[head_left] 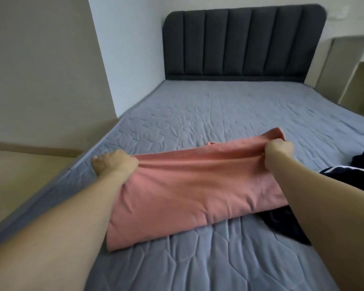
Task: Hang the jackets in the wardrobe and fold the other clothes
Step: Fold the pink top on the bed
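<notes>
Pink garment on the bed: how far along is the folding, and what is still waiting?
In hand: the pink garment lies partly doubled over on the bed, its far edge gripped by the left hand and right hand. Left: dark clothes lie crumpled at the right, part of them under the pink one. Done: no finished folded pile shows; the wardrobe is out of view.

Pink garment (pixel 189 185) lies across the grey quilted mattress (pixel 229 106), mid-frame; left hand (pixel 114 163) grips its left end, right hand (pixel 278 151) pinches the far right edge, cloth taut between them. Dark clothes (pixel 349 177) at right edge, partly under the pink cloth. Dark padded headboard (pixel 242 43) at top.
</notes>
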